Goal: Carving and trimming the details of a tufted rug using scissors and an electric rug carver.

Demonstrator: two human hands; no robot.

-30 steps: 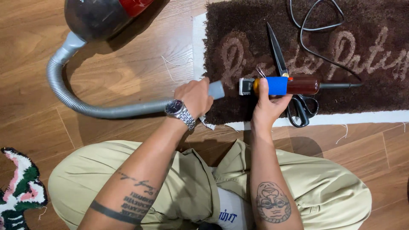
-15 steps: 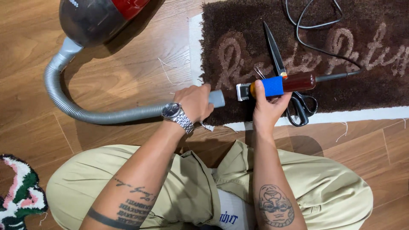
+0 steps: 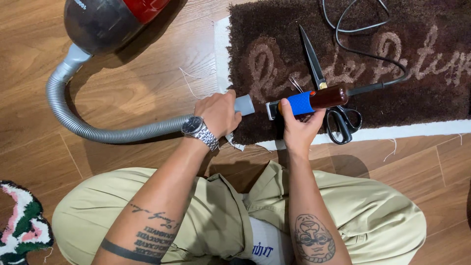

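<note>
My left hand [image 3: 219,114] grips the end of a grey ribbed vacuum hose [image 3: 98,130], its nozzle tip [image 3: 244,105] resting on the edge of a brown tufted rug [image 3: 392,73]. My right hand [image 3: 299,128] holds an electric clipper [image 3: 309,102] with a blue grip and dark red body, its metal head pointing left at the nozzle. The clipper lies low over the rug's near edge. Its black cord [image 3: 363,44] loops away across the pile.
Large black-handled scissors [image 3: 326,95] lie on the rug just behind the clipper. The vacuum's dark and red body [image 3: 108,22] stands at the top left on the wooden floor. A green, pink and white tufted piece [image 3: 22,223] lies at the bottom left.
Both hands, with the hose nozzle and the clipper, have shifted slightly left along the rug's near edge. The grips are unchanged.
</note>
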